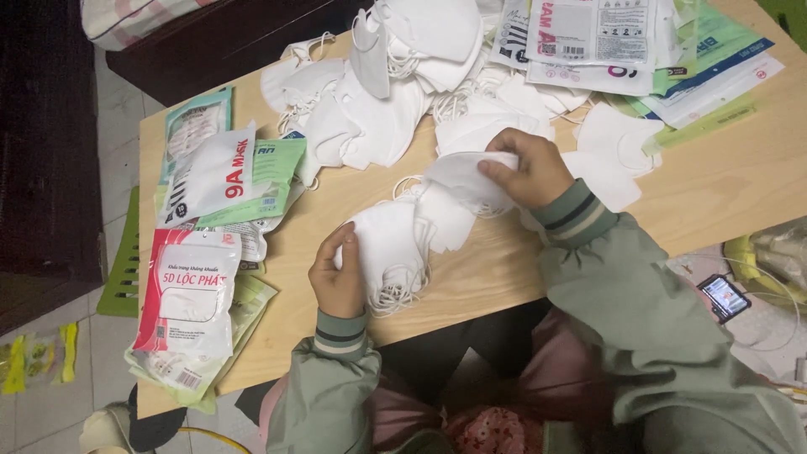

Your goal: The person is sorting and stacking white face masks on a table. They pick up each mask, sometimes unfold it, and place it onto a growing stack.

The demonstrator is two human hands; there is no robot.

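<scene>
While sealed mask packets (192, 294) lie at nine o'clock, the left hand (338, 276) grips a stack of white masks (388, 245) at table centre, and the right hand (528, 171) pinches one mask (461, 173).

Light wooden table (740, 181), dark furniture (42, 151) (left side) — pale tiled floor (118, 109), dim light

Home workroom — tiled floor (113, 109), low wooden table (723, 181), mask packets (189, 294).

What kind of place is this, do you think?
Probably a home packing spot, not a factory: a low wooden table on a tiled floor, heaped with loose white face masks and printed pouches.
</scene>
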